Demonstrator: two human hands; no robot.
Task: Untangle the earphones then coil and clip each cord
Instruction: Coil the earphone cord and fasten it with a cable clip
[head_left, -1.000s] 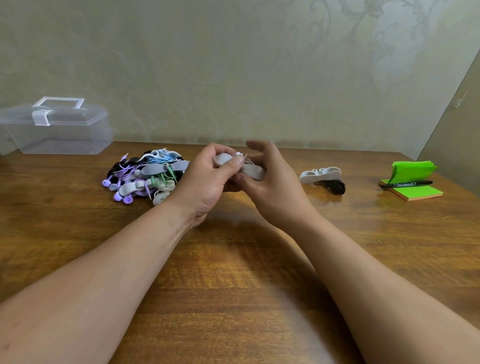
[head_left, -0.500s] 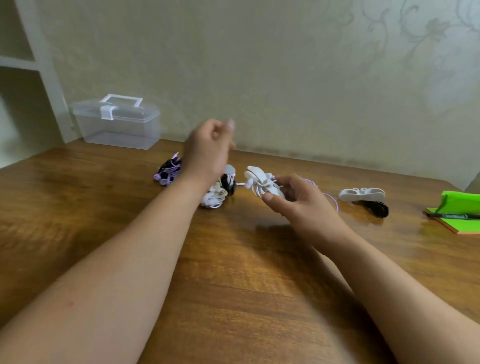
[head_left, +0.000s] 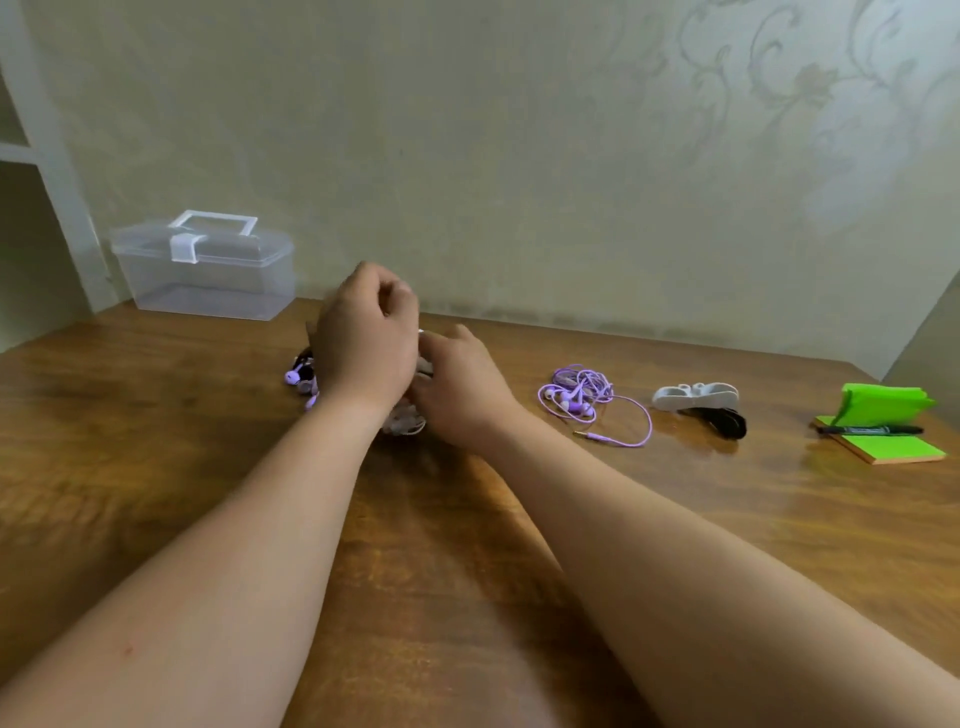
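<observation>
Earphones (head_left: 304, 379) lie heaped mid-frame on the desk (head_left: 156, 415), behind your hands. Your right hand (head_left: 457, 387) held a white clipped bundle a moment ago; now it is down at the heap, close beside your left hand (head_left: 366, 343) (grips hidden, I can't tell). One cord looks done.

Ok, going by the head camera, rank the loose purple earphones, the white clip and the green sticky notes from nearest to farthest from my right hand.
1. Purple earphones: lying loose just to the right of the right hand.
2. White clip: further right, past the earphones.
3. Green sticky notes: far right, the farthest of the three.
</observation>
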